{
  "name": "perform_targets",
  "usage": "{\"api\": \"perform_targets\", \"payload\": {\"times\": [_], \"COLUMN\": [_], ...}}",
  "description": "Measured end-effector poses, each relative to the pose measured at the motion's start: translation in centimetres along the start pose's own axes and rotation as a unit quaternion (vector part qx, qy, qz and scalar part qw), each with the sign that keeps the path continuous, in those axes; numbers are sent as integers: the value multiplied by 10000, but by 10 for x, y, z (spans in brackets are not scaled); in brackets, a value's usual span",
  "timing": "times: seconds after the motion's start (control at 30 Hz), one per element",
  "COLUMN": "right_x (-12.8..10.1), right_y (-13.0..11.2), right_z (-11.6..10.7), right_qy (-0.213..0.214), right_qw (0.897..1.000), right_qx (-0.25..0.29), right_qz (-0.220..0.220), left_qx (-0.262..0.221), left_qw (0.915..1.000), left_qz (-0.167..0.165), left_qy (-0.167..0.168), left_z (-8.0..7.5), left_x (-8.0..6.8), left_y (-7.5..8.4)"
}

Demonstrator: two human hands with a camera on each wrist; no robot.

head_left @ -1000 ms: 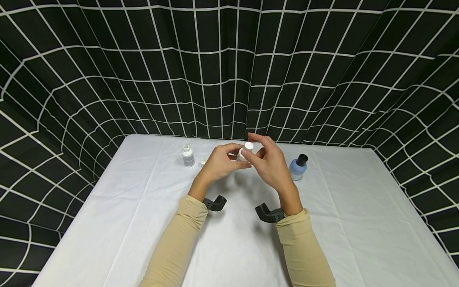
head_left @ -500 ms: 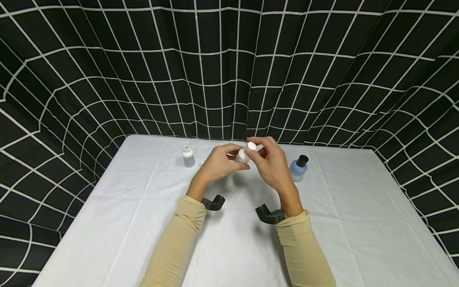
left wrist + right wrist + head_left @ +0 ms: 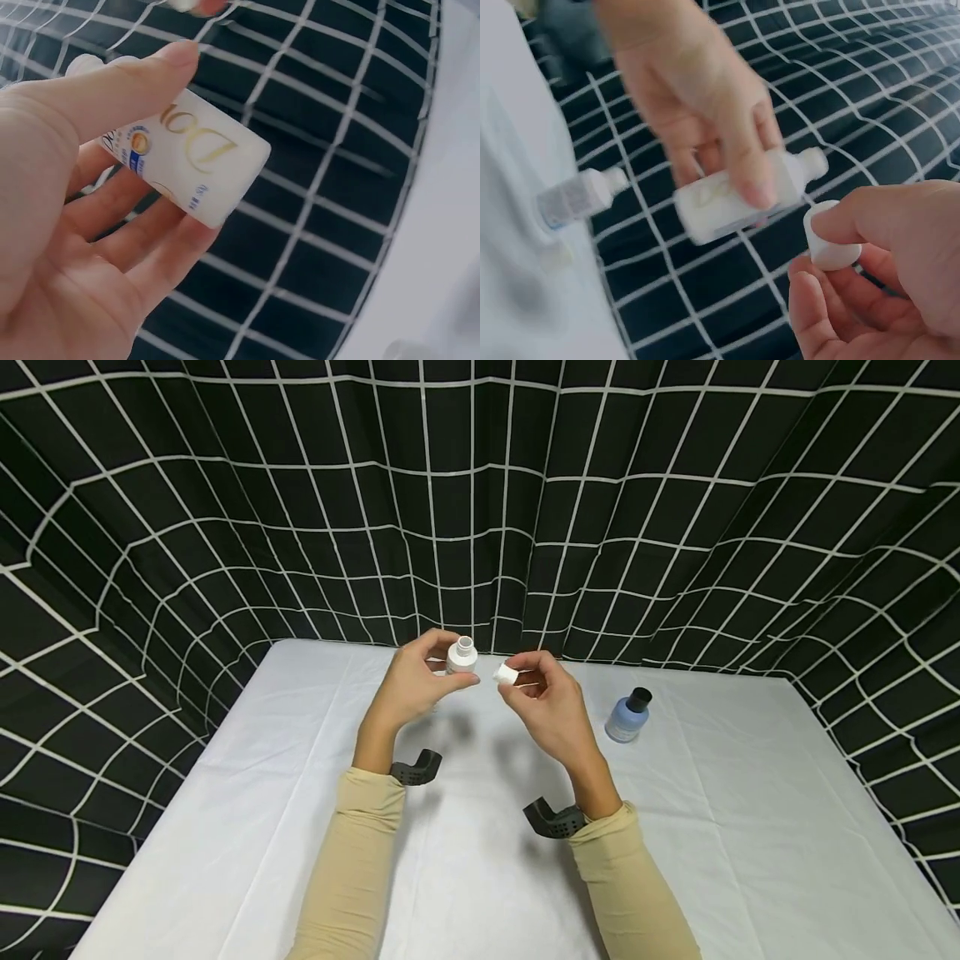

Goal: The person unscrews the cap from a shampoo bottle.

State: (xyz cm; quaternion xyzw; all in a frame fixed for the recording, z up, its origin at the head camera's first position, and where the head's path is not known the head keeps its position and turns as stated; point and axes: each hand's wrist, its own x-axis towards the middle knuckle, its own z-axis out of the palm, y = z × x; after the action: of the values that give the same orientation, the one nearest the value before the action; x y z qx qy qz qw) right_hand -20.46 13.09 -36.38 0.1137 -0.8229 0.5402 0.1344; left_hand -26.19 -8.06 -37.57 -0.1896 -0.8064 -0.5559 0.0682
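Left hand (image 3: 411, 683) gripping white bottle (image 3: 461, 658) upright, open neck up, right hand (image 3: 546, 706) pinching its cap (image 3: 506, 674)

The head view looked forward and down from above the forearms, taking in the whole white table (image 3: 750, 827) and the gridded black curtain (image 3: 225, 485) behind it, with both hands mid-frame at a middling distance. The left wrist view sat very close under the left hand (image 3: 67, 247), facing out past the white bottle (image 3: 196, 161) toward the curtain. The right wrist view looked from behind the right hand (image 3: 889, 277), lower right of its frame, across to the same bottle. All three views shared that bottle and the curtain.
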Motion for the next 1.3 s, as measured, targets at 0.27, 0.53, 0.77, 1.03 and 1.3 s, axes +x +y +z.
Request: {"api": "perform_targets", "payload": {"times": [0.27, 0.53, 0.77, 1.03, 1.3], "right_x": [-5, 0, 5, 7, 5], "right_y": [-4, 2, 21, 42, 53], "right_z": [25, 57, 89, 116, 132], "right_qy": [-649, -1142, -1472, -1876, -2136], "right_qw": [9969, 9921, 9853, 9742, 9674], "right_qx": [300, -197, -723, -1107, -1293], "right_qz": [326, 470, 468, 595, 437], "left_qx": [250, 742, 797, 936, 839], "left_qw": [9976, 9902, 9817, 9691, 9640], "left_qz": [-552, -1175, -1551, -1893, -2091], "left_qy": [331, -157, -770, -1277, -1413], "left_z": [-37, -65, -78, -78, -80], "left_x": [-9, -17, -21, -23, -27], "left_y": [2, -9, -34, -65, -80]}}
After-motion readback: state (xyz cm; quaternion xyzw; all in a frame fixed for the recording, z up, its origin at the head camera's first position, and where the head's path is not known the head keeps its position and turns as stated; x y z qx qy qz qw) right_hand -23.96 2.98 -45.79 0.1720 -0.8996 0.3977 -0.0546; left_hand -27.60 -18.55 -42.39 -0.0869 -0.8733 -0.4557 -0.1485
